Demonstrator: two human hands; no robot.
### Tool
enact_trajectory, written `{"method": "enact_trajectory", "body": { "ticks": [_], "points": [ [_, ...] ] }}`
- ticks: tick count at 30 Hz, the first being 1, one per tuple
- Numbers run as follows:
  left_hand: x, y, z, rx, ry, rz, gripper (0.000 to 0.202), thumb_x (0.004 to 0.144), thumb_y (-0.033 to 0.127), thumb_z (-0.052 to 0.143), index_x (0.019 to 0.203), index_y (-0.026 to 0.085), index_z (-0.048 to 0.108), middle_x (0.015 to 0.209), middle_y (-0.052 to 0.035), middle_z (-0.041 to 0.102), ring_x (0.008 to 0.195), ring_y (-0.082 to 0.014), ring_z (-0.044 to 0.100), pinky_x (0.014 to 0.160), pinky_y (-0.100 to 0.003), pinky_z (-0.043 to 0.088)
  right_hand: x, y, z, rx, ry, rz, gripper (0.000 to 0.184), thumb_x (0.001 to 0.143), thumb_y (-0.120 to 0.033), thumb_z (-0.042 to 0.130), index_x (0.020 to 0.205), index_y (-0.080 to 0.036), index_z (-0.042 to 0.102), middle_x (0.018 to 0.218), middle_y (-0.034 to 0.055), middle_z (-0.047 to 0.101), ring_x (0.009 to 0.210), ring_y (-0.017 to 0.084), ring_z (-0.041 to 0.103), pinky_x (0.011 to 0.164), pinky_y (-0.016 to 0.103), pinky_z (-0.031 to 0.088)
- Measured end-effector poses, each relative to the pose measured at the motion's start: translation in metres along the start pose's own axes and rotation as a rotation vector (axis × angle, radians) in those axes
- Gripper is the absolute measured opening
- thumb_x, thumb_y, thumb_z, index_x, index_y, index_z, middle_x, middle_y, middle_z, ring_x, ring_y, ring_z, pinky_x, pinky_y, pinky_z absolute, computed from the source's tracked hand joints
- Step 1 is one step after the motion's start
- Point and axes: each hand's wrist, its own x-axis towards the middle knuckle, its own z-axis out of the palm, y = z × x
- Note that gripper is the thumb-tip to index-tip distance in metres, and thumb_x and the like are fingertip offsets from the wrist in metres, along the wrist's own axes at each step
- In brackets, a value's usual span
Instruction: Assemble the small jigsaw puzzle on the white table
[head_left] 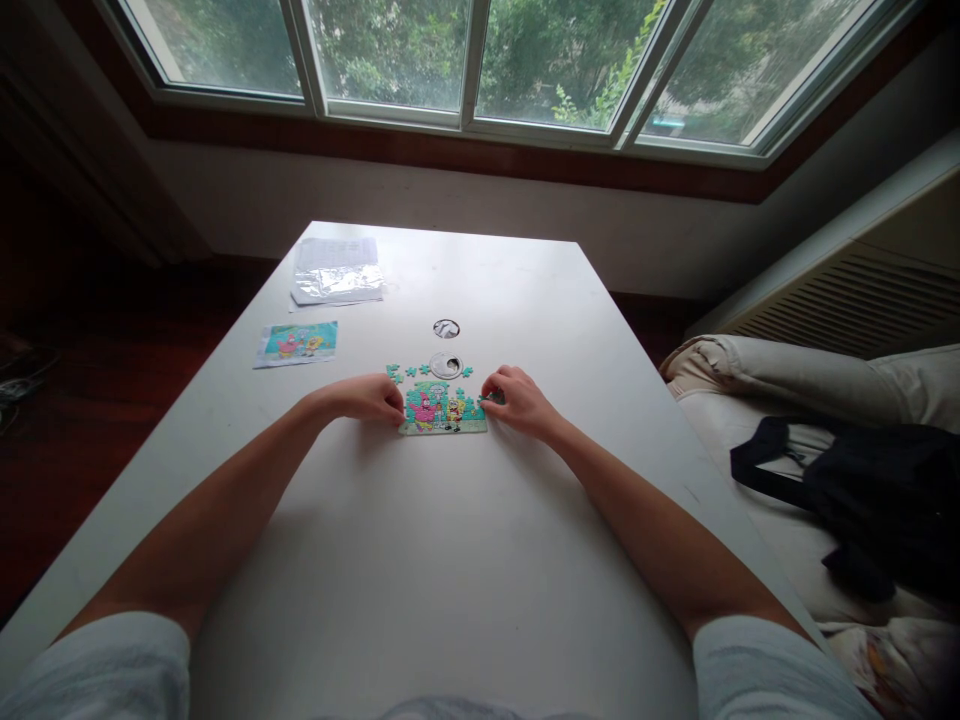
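Observation:
A partly assembled jigsaw puzzle (435,412) with pink and yellow cartoon figures on a green background lies flat on the white table (450,540). My left hand (379,398) is closed at its left edge, with the fingertips pressed against the side of the puzzle. At the right edge, my right hand (516,400) pinches a small greenish puzzle piece (495,397), partly covered by the fingers. Several loose puzzle pieces (411,371) lie just beyond the puzzle's upper edge, and one more loose piece (468,371) sits near the right hand.
Behind the puzzle are a round grommet (447,366) and a round hole (446,328) in the tabletop. A picture card (300,343) and a clear plastic bag with papers (337,270) lie at the left. Right of the table, a dark bag (862,490) rests on a pale sofa (810,380).

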Motion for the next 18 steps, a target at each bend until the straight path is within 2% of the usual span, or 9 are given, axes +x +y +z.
{"method": "enact_trajectory", "body": {
  "ticks": [18],
  "points": [
    [-0.0042,0.0066,0.0022,0.171,0.073,-0.044,0.023,0.067,0.04,0.062,0.068,0.021,0.075,0.066,-0.0018,0.067,0.062,-0.017,0.056,0.052,-0.027,0.031,-0.0003,0.0004,0.0007,-0.027,-0.005,-0.012,0.009,0.086,-0.029,0.066,0.089,-0.021,0.067,0.095,0.0066,0.061,0.093,0.022,0.053,0.085,0.034,0.041]
  ]
}}
